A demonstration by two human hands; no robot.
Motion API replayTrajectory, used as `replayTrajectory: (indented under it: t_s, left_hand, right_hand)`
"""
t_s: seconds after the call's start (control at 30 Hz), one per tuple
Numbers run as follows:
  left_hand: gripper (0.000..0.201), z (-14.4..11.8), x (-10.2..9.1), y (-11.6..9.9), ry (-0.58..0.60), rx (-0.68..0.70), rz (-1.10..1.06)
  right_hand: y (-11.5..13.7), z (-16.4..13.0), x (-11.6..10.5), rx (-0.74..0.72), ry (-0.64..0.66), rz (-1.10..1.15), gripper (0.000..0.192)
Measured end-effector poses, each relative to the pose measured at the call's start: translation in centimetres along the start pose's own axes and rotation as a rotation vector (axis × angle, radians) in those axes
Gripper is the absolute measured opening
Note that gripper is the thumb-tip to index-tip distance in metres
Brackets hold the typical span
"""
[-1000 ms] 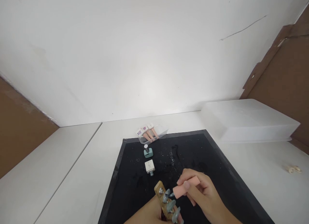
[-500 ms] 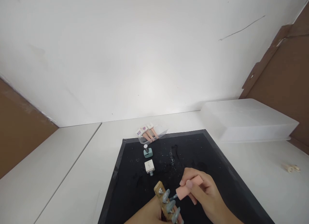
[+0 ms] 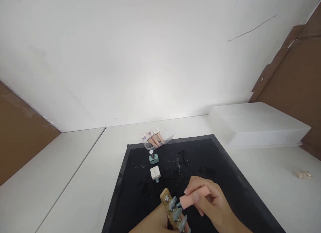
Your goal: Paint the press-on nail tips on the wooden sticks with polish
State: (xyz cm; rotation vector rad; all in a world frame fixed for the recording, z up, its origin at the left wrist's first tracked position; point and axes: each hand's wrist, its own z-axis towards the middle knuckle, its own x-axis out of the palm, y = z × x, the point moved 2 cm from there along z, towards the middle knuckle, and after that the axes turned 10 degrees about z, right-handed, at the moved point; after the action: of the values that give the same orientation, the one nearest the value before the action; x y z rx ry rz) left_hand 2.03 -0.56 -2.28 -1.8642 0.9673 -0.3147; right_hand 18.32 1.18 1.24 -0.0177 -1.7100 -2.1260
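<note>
Carefully pressing the pink block (image 3: 194, 197), pinched in the right hand (image 3: 210, 206) fingers, flat against the grey tips on the wooden stick (image 3: 173, 211), clenched low by the left hand (image 3: 152, 224) above the black mat (image 3: 130, 192), keeping strokes light.

Black mat (image 3: 220, 179), teal block (image 3: 153, 158), white cube (image 3: 155, 172), translucent lidded box (image 3: 255, 126), white wall (image 3: 140, 59)

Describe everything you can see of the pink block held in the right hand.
The pink block is a small rectangular bar, matte and plain, looking like foam or rubber. The right hand pinches it between thumb and fingers, which cover its far end. It is tilted, its near end pointing left and down against the grey pieces on the wooden stick that the left hand holds. It is above the black mat.
</note>
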Motion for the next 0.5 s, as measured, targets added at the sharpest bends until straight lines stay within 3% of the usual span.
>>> replayTrajectory:
  t_s: [0.13, 0.37, 0.5]
  left_hand:
    - [0.017, 0.1, 0.1, 0.2, -0.003, -0.006, 0.002]
    - [0.012, 0.1, 0.2, 1.4, -0.015, -0.013, -0.005]
    - [0.012, 0.3, 0.2, 1.8, -0.013, -0.014, -0.008]
  right_hand:
    - [0.5, 0.1, 0.2, -0.059, 0.029, -0.052, 0.024]
    - [-0.6, 0.4, -0.5, 0.011, -0.167, -0.042, 0.031]
    - [-0.6, 0.4, -0.4, -0.023, -0.084, 0.017, 0.030]
